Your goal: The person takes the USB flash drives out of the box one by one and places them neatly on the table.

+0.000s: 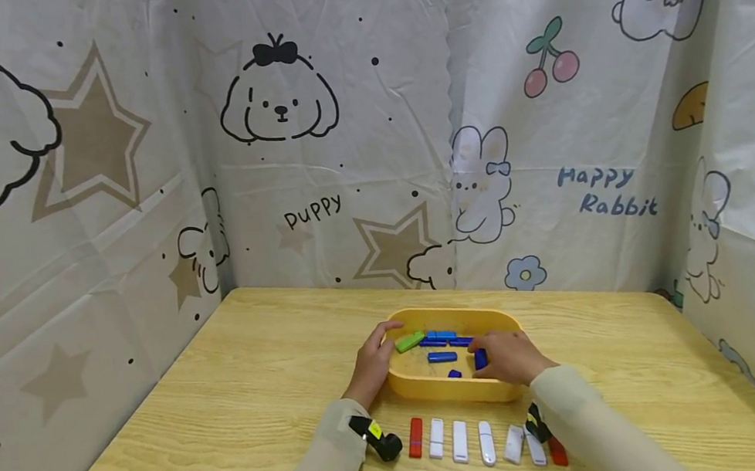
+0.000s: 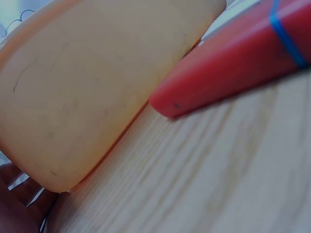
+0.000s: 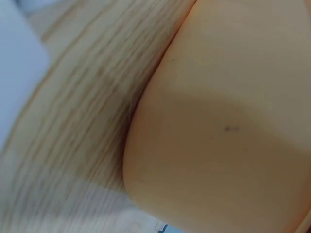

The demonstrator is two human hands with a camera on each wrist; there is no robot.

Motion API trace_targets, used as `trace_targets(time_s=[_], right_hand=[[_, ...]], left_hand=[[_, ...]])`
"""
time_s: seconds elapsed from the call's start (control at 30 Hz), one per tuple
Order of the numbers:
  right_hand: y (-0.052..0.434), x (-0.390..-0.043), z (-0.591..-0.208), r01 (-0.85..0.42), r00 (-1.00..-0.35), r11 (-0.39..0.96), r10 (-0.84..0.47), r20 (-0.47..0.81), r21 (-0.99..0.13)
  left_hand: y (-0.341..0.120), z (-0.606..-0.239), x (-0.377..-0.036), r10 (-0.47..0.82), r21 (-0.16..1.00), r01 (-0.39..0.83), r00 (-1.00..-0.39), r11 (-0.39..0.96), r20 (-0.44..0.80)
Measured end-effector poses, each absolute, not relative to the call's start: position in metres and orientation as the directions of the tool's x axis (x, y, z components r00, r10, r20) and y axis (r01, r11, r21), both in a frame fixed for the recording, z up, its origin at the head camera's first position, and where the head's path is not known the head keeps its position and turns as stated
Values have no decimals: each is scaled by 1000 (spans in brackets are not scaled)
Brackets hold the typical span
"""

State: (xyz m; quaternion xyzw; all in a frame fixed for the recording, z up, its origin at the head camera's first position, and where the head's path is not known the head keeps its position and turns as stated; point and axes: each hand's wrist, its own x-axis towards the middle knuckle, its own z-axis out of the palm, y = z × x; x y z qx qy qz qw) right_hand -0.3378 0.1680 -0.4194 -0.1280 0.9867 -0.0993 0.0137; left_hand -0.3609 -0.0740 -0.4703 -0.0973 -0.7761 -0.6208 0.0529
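Note:
A yellow plastic bin [image 1: 437, 392] stands on the wooden table with several blue USB sticks [image 1: 442, 356] and a green one [image 1: 410, 341] inside. My left hand [image 1: 373, 364] grips the bin's left side at the rim; in the left wrist view its fingers [image 2: 29, 191] lie against the outer wall. Over the right end of the bin, my right hand [image 1: 506, 358] reaches in and pinches a dark blue USB stick [image 1: 480, 358], partly covered by the fingers. The right wrist view shows the bin's outer wall [image 3: 218, 136] but not the fingers.
In front of the bin, a row of USB sticks lies on the table: a red one [image 1: 416, 438] at left, several white ones [image 1: 460, 441], and another red one [image 1: 557, 451] partly under the right sleeve. Printed curtains [image 1: 341, 162] surround the table [image 1: 260, 373].

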Motion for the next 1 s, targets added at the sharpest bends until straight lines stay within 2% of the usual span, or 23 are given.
trace_targets(time_s=[1.0], right_hand=[[170,-339,-421,-262,-964,946,-265,14,-193]], left_hand=[[-73,-471,-362,80,947,225,-974,229,212]])
